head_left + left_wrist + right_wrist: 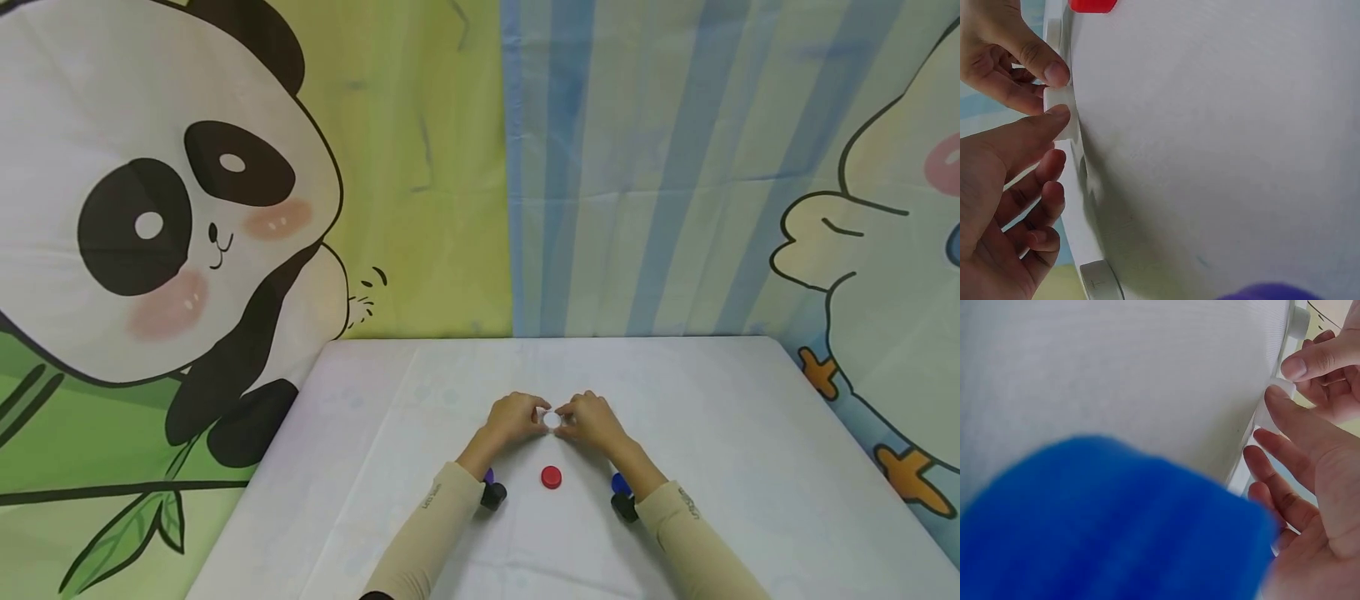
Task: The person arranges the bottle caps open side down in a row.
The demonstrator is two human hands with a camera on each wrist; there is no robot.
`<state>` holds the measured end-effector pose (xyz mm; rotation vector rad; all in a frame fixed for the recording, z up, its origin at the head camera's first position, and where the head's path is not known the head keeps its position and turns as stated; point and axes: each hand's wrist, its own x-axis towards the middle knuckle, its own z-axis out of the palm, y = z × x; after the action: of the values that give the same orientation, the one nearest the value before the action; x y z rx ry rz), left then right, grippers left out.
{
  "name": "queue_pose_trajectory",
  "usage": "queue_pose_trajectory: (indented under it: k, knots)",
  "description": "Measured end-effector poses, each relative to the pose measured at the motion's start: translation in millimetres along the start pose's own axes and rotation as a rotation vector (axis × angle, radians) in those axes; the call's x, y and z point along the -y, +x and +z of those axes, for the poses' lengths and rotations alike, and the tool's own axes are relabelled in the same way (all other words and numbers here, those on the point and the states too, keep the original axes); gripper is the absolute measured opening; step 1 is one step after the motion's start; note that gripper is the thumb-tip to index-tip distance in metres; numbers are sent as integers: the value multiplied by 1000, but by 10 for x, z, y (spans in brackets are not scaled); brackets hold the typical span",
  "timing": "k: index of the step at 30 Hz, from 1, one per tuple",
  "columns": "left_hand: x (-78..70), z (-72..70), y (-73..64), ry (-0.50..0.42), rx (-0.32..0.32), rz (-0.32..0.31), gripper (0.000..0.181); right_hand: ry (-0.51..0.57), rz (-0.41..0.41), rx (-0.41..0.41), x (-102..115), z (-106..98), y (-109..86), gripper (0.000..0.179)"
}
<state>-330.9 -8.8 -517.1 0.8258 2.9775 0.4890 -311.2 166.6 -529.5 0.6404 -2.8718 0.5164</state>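
Observation:
Both hands meet at a small white round cap near the middle of the white table. My left hand pinches its left side, with the thumb on the near face. From the other side my right hand pinches it between thumb and fingers; its thumb also lies on the near face. The other fingers of both hands are loosely bent. A red cap lies on the table just nearer than the hands.
A purple cap is beside the left wrist and a blue ridged cap beside the right wrist. Another white round piece shows left of the hands. Printed cloth with a panda hangs behind the table.

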Motion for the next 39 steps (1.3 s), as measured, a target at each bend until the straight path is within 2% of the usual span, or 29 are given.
queue_pose_trajectory:
  k: [5, 10, 16, 21, 24, 27, 32, 39]
  knots:
    - [-83, -38, 41, -38, -1, 27, 59, 155, 87, 57, -8, -102, -35, 34]
    - [-221, -120, 95, -45, -8, 46, 56, 271, 130, 67, -71, -284, -86, 35]
    - [-368, -112, 187, -26, 1, 65, 44, 331, 167, -2, -248, -469, -188, 35]
    - [-470, -24, 264, 5, -36, 66, 40, 347, 215, -65, -422, -503, -306, 38]
    - [-532, 44, 306, 26, -44, 55, 40, 343, 241, -85, -500, -489, -369, 40]
    - [-602, 102, 351, 51, -12, 39, 43, 352, 267, -94, -551, -474, -410, 41]
    - [-740, 158, 405, 101, 41, 3, 46, 368, 319, -53, -608, -426, -444, 42]
    - [-843, 254, 484, 119, 76, -89, 40, 395, 388, -30, -687, -288, -453, 37]
